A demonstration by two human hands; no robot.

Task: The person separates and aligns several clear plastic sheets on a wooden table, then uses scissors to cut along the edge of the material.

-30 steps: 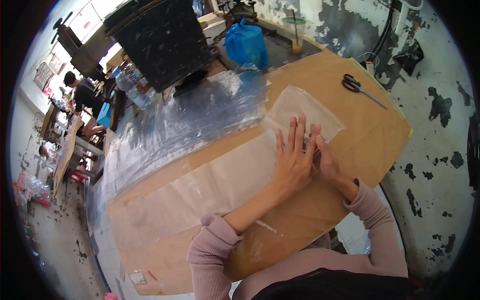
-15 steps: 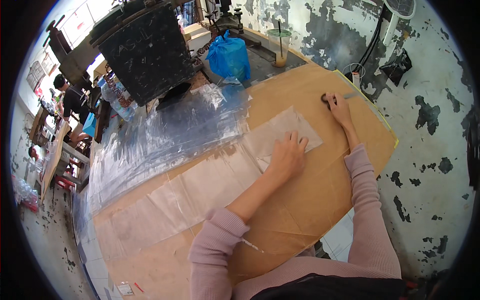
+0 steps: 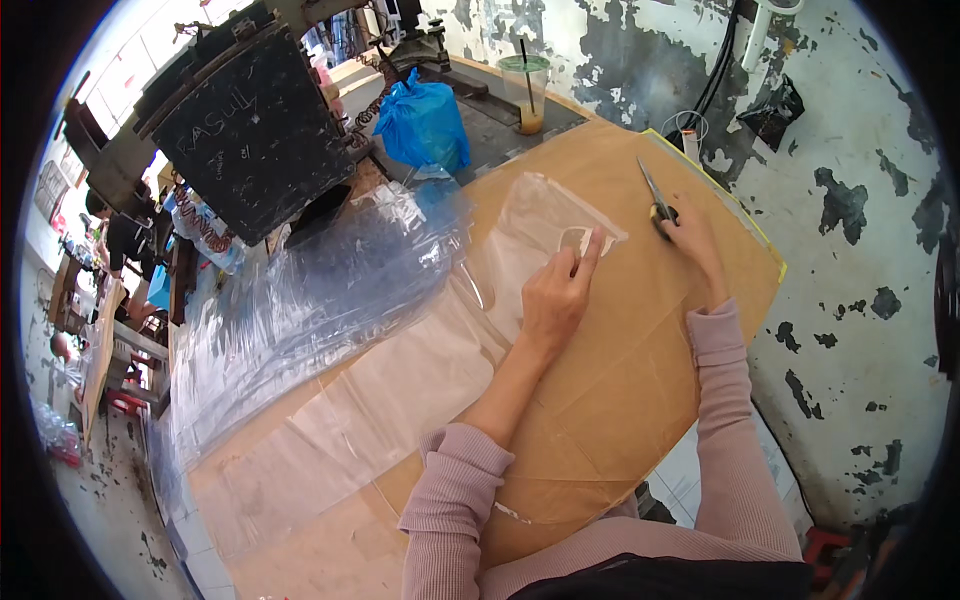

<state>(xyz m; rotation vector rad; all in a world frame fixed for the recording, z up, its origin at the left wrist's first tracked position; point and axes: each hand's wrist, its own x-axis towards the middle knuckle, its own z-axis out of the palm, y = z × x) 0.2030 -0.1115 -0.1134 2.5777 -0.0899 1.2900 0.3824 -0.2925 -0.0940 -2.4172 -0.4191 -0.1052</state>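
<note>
A long strip of clear plastic film point(image 3: 400, 385) lies across the brown cardboard-covered table point(image 3: 590, 430). My left hand point(image 3: 556, 298) is closed on its right end, with the index finger stretched along the edge. The film there is raised and wrinkled around my fingers. Right of it, my right hand point(image 3: 696, 240) grips scissors point(image 3: 652, 185) by the dark handles, blades pointing away from me. The scissors are apart from the film.
A pile of shiny clear plastic sheets point(image 3: 310, 295) lies beyond the strip. Behind stand a black box-shaped machine part point(image 3: 245, 125), a blue plastic bag point(image 3: 422, 125) and a lidded drink cup point(image 3: 528, 95). A peeling wall point(image 3: 850, 290) borders the right. People sit far left.
My left hand has gone from lying on the film to gripping and raising its right end. My right hand has come nearer, and the scissors now point away from me.
</note>
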